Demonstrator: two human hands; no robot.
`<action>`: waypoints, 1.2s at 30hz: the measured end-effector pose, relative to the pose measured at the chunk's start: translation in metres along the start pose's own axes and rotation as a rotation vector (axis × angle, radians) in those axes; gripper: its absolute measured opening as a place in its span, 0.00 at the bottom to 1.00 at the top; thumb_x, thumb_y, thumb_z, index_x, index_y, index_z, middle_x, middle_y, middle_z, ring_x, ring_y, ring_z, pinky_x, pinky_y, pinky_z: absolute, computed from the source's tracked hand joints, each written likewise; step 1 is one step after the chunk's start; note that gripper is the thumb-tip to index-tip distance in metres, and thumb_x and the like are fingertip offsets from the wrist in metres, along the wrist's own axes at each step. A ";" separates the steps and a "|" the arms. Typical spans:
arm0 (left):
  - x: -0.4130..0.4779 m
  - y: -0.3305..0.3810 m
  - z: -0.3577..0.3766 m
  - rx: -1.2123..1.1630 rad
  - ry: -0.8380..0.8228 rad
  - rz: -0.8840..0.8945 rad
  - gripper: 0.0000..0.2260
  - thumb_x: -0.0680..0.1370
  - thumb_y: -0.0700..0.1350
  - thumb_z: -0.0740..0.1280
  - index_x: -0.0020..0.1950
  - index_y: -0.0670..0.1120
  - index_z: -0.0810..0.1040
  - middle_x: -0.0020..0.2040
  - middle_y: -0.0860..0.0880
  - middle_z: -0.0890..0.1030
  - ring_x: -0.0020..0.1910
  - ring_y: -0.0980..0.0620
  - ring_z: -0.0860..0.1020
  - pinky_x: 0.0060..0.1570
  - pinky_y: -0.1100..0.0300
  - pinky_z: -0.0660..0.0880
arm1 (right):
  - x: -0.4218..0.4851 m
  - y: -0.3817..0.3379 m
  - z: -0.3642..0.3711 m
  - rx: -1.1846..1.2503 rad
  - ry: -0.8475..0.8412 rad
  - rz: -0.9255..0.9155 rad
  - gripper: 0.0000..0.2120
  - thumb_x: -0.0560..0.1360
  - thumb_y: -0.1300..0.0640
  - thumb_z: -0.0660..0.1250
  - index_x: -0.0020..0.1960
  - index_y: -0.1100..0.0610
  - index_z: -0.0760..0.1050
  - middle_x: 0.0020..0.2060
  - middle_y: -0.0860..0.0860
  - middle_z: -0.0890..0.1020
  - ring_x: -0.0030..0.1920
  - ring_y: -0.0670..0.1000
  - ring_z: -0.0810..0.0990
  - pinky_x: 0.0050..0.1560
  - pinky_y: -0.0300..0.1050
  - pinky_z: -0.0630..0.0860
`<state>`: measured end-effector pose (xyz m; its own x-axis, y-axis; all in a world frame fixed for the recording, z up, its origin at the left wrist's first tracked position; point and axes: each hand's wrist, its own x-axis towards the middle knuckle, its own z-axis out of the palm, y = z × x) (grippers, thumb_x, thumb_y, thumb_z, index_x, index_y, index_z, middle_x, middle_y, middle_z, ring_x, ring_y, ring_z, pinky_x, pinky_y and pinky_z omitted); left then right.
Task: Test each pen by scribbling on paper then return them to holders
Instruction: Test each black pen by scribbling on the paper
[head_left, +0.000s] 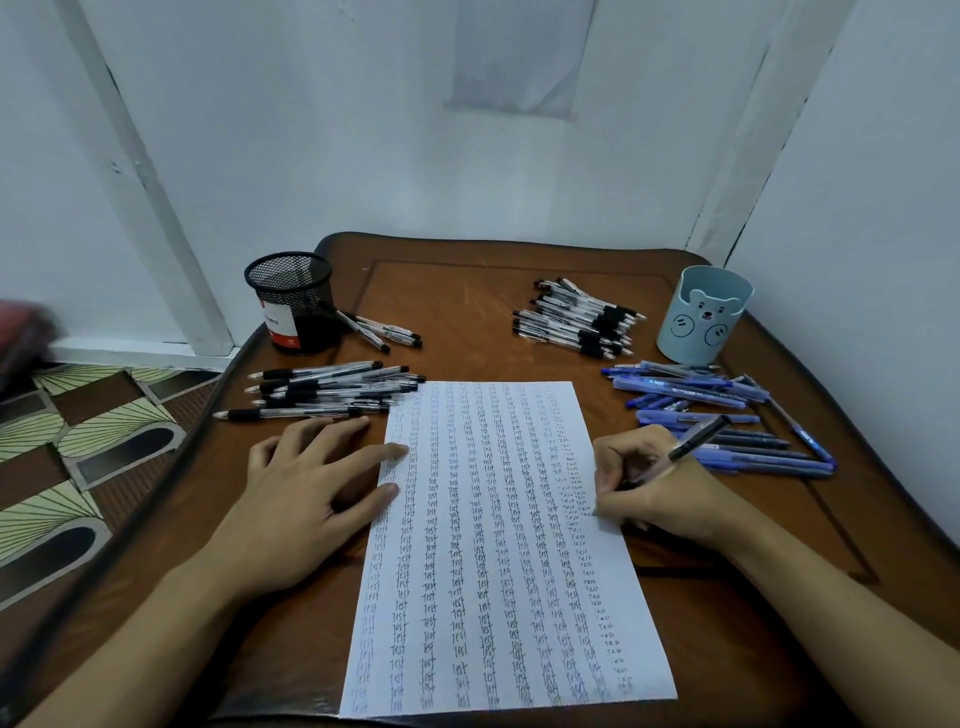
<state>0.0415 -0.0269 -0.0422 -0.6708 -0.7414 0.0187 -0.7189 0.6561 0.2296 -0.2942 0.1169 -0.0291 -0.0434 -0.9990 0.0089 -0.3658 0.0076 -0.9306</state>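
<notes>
**Scribble check, head cam**

I see counter (467, 312) w/ paper (493, 571) centred, rows of "test". L grip (306, 499) spread flat, fingertips (395, 451) on paper's left edge. R grip (654, 488) pinching pen (696, 441), tip at paper's right margin.
</notes>
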 end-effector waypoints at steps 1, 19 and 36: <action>0.000 0.000 0.000 0.000 -0.003 -0.002 0.28 0.73 0.77 0.40 0.72 0.78 0.58 0.80 0.63 0.55 0.78 0.54 0.49 0.74 0.44 0.49 | 0.000 0.001 0.000 0.004 0.002 0.005 0.19 0.68 0.77 0.72 0.30 0.60 0.70 0.31 0.63 0.74 0.23 0.51 0.71 0.24 0.41 0.67; -0.001 -0.001 0.000 0.001 0.005 0.007 0.28 0.74 0.77 0.41 0.72 0.78 0.58 0.80 0.64 0.56 0.79 0.54 0.50 0.75 0.44 0.49 | 0.000 -0.012 0.009 0.348 0.315 0.161 0.22 0.81 0.37 0.55 0.52 0.58 0.67 0.24 0.55 0.62 0.22 0.51 0.58 0.23 0.42 0.58; -0.001 -0.001 -0.001 -0.017 0.008 -0.006 0.27 0.73 0.78 0.40 0.71 0.80 0.57 0.79 0.68 0.53 0.79 0.58 0.46 0.74 0.50 0.45 | 0.113 -0.046 -0.052 -0.482 0.401 0.049 0.20 0.84 0.41 0.52 0.53 0.53 0.76 0.35 0.50 0.73 0.36 0.49 0.70 0.38 0.47 0.64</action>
<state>0.0430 -0.0275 -0.0412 -0.6648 -0.7466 0.0253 -0.7196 0.6492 0.2466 -0.3308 0.0058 0.0341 -0.3818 -0.9038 0.1934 -0.7286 0.1655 -0.6646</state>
